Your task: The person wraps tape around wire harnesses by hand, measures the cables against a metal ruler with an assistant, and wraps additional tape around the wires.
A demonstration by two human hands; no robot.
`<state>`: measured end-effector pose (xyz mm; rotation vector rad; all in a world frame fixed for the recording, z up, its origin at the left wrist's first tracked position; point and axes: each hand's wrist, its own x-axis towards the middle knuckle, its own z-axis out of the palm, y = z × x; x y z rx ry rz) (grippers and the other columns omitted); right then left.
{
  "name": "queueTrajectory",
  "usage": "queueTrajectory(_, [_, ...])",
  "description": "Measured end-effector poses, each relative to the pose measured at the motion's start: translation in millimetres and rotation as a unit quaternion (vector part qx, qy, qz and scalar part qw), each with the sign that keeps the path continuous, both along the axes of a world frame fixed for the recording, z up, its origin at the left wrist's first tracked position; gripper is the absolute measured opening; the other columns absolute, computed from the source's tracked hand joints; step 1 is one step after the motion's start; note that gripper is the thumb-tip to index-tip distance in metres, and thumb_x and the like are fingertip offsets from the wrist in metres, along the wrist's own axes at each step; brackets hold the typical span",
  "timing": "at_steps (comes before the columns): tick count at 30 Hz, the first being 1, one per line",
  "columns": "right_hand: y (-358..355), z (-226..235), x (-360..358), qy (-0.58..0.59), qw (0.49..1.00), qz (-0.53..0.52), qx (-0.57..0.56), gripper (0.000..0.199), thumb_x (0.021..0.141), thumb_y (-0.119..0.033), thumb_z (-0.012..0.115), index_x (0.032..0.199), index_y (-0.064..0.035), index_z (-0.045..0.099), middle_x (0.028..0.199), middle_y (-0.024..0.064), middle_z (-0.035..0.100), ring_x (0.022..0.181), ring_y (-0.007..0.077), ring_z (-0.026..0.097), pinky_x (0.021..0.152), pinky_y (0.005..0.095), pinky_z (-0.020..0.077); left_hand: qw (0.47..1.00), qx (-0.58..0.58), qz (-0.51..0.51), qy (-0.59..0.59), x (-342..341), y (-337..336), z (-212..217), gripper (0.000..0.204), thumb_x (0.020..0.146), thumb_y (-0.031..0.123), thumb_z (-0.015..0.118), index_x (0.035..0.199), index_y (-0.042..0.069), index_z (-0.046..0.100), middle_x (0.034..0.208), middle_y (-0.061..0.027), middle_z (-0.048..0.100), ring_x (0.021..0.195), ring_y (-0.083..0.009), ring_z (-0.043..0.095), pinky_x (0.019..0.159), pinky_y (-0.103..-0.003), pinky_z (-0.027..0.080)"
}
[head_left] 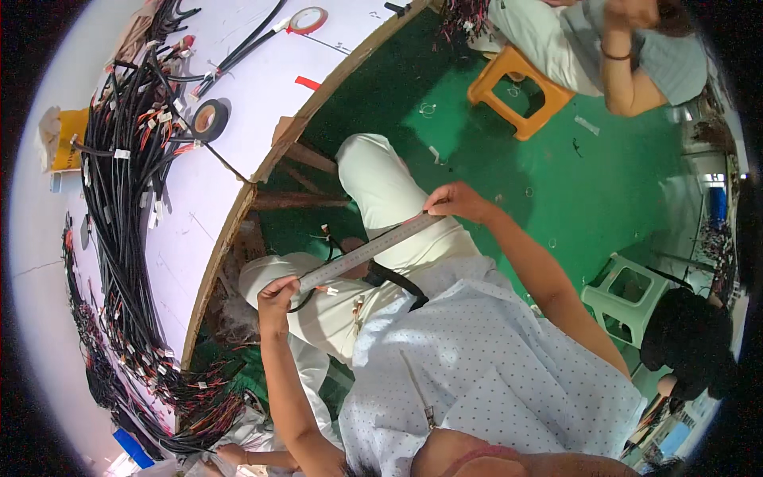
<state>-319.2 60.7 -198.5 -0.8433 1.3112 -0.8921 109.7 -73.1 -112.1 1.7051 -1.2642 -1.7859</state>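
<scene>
A steel ruler (367,252) is stretched at a slant above my lap. My left hand (276,296) pinches its near-left end between thumb and fingers. At the far-right end, my right hand (458,201) is closed with thumb and fingertips together at the ruler's tip; a thin reddish wire end seems to show beside them. Below the ruler, a black cable (401,285) with white connectors (327,291) and orange-red wires lies across my light trousers (397,191). How the cable runs behind the ruler is partly hidden.
A white table (238,151) with a worn brown edge stands at left, bearing a thick bundle of black cables (111,199), black tape (210,120) and red-edged tape (307,20). An orange stool (520,91) stands near another person; a pale green stool (625,296) is at right.
</scene>
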Motion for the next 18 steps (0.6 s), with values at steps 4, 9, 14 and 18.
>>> queueTrajectory(4, [0.6, -4.1, 0.8, 0.014, 1.0, 0.001, 0.002, 0.017, 0.082, -0.011, 0.068, 0.096, -0.0023, 0.068, 0.09, 0.0025, 0.068, 0.082, 0.0091, 0.061, 0.074, 0.024, 0.0489, 1.0, -0.006, -0.003, 0.007, 1.0, 2.4, -0.4, 0.014, 0.078, 0.005, 0.071, 0.092, 0.005, 0.072, 0.071, 0.0056, 0.063, 0.05, 0.001, 0.037, 0.045, -0.017, 0.025])
queueTrajectory(9, [1.9, -8.2, 2.4, -0.035, 0.999, -0.017, 0.007, 0.016, 0.082, -0.01, 0.068, 0.096, -0.0013, 0.068, 0.091, 0.003, 0.067, 0.082, 0.0096, 0.061, 0.074, 0.024, 0.0491, 1.0, -0.005, 0.014, 0.012, 0.4, 5.3, 0.5, 0.014, 0.077, 0.006, 0.072, 0.091, 0.004, 0.072, 0.069, 0.0068, 0.061, 0.05, 0.0009, 0.037, 0.046, -0.017, 0.025])
queueTrajectory(14, [1.9, -12.8, 3.0, -0.032, 0.999, -0.025, 0.001, 0.016, 0.082, -0.011, 0.068, 0.096, -0.0026, 0.069, 0.086, 0.0016, 0.068, 0.078, 0.0089, 0.061, 0.071, 0.0229, 0.0495, 1.0, 0.0, 0.019, 0.011, 0.4, 5.8, 0.3, 0.015, 0.077, 0.007, 0.073, 0.091, 0.005, 0.072, 0.069, 0.007, 0.06, 0.051, 0.0008, 0.037, 0.047, -0.017, 0.026])
queueTrajectory(18, [1.0, -11.7, 3.0, -0.039, 0.999, -0.032, 0.002, 0.017, 0.082, -0.012, 0.069, 0.096, -0.0025, 0.069, 0.085, 0.0011, 0.068, 0.078, 0.0088, 0.061, 0.071, 0.0233, 0.0495, 1.0, 0.004, 0.025, 0.015, 0.1, 5.0, 1.1, 0.015, 0.076, 0.008, 0.074, 0.09, 0.005, 0.072, 0.069, 0.0069, 0.061, 0.052, 0.0006, 0.038, 0.048, -0.017, 0.027])
